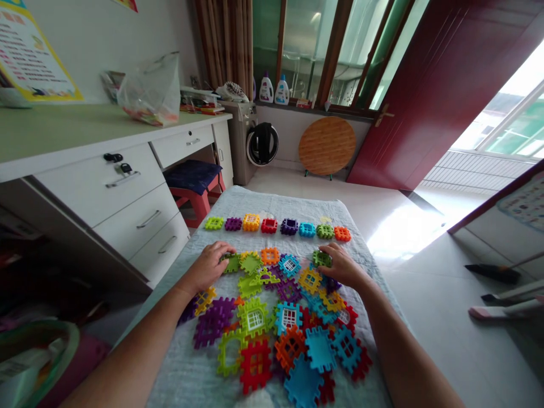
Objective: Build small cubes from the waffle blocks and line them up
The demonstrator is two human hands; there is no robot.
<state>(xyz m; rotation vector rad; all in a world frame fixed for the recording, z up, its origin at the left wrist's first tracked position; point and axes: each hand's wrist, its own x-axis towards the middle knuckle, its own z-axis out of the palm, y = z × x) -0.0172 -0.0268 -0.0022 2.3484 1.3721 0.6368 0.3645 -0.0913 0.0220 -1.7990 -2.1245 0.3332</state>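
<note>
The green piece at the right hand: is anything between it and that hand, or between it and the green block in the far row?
Nothing visible in either place: the right hand has its fingers on the green piece, and only cloth shows between it and the green block in the far row.

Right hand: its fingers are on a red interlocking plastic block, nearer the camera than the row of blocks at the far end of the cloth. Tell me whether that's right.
Wrong on colour: the interlocking plastic block at the fingers of the right hand is green, not red, as the head view shows. It is indeed nearer the camera than the far row of blocks.
</note>
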